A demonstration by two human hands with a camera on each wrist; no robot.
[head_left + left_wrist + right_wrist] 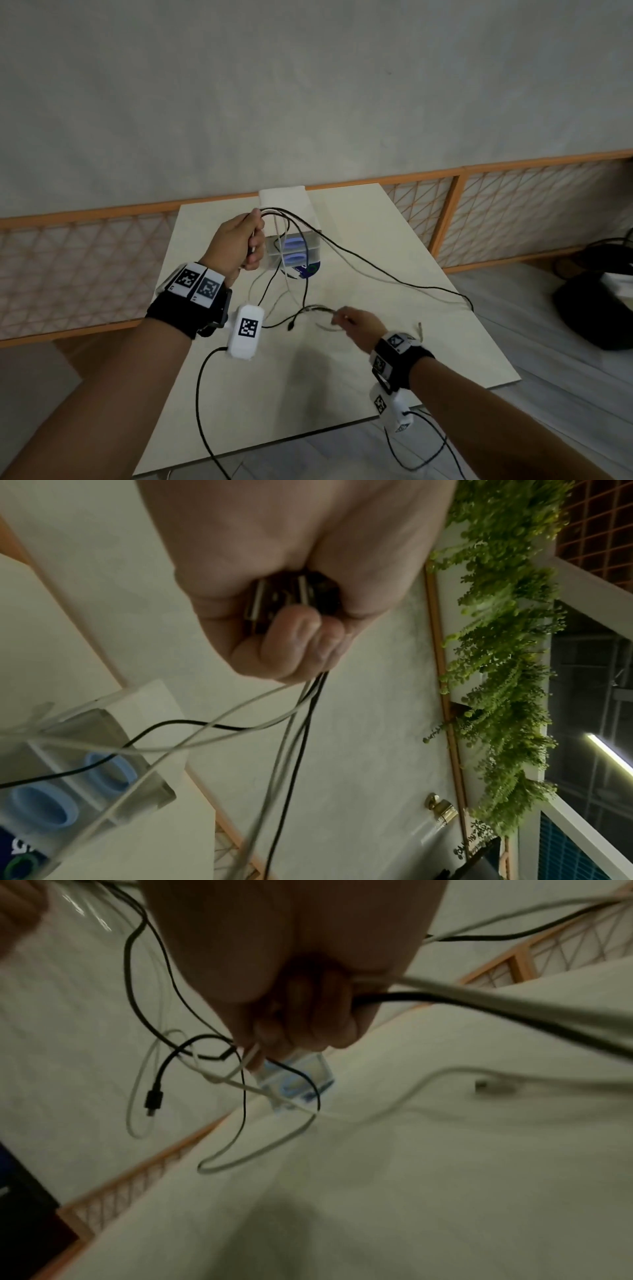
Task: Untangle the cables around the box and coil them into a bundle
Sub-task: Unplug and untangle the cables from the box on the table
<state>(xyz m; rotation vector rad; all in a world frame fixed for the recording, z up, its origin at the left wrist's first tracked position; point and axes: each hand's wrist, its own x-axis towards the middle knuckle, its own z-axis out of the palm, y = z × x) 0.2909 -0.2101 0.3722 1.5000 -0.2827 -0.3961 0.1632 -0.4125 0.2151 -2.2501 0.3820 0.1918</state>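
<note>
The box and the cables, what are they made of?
The box looks like clear, glossy plastic: you can see the blue rings inside through its walls. The cables look rubbery, black and pale grey, bending in soft loops; metal plug ends glint in the left hand.

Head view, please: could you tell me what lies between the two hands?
Slack black and white cables hang between the left hand and right hand, above bare cream tabletop; a black plug dangles there.

We see dim, even indoor light in all three views. The right hand (356, 324) blurs in the head view, and a soft shadow falls on the table (394, 346). Both wrist views are grainy, with the cables (514, 1007) streaked by motion. A ceiling light strip (608, 752) glares brightly.
</note>
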